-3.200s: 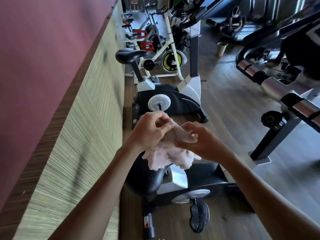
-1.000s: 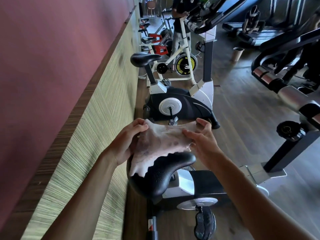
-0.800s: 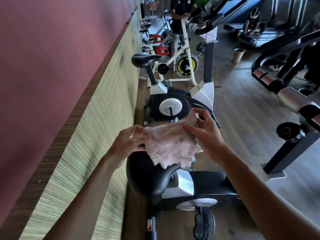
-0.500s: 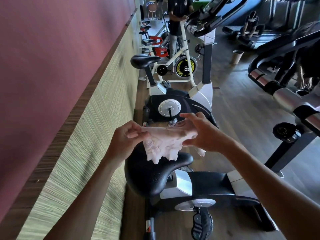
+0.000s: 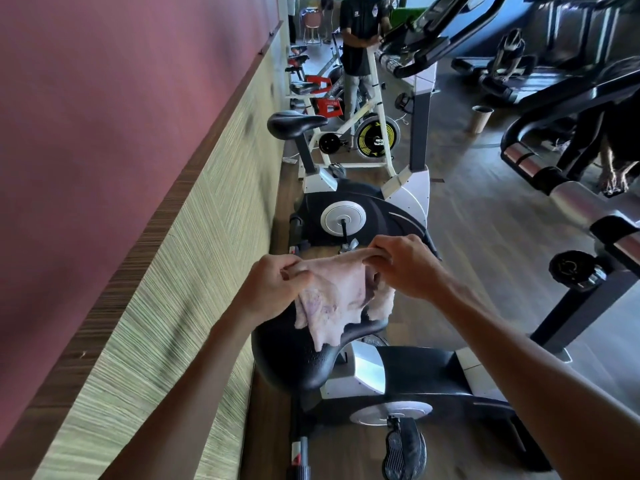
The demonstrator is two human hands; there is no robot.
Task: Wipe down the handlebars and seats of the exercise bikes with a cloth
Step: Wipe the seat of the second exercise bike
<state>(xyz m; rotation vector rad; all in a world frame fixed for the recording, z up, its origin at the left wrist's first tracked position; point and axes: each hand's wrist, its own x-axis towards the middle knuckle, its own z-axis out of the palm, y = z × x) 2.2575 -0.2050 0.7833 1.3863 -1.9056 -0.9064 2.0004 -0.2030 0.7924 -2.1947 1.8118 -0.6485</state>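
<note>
A pale pinkish cloth (image 5: 332,299) with faint stains hangs stretched between both hands, just above the black seat (image 5: 294,358) of the nearest exercise bike. My left hand (image 5: 273,289) pinches the cloth's left top edge. My right hand (image 5: 405,268) grips its right top edge with curled fingers. The cloth's lower edge dangles over the seat's nose; whether it touches is unclear. A second bike stands further along with its own black seat (image 5: 296,123) and black handlebars (image 5: 412,46).
A red and green-striped wall (image 5: 156,202) runs close on the left. A person (image 5: 360,36) stands by a white spin bike (image 5: 367,133). Large machines (image 5: 571,202) line the right. A bin (image 5: 480,117) sits on the wooden floor (image 5: 485,244) between the rows.
The hands worked the bunched cloth open over the last seconds. It now hangs spread between them, with the right hand gripping its top edge from above.
</note>
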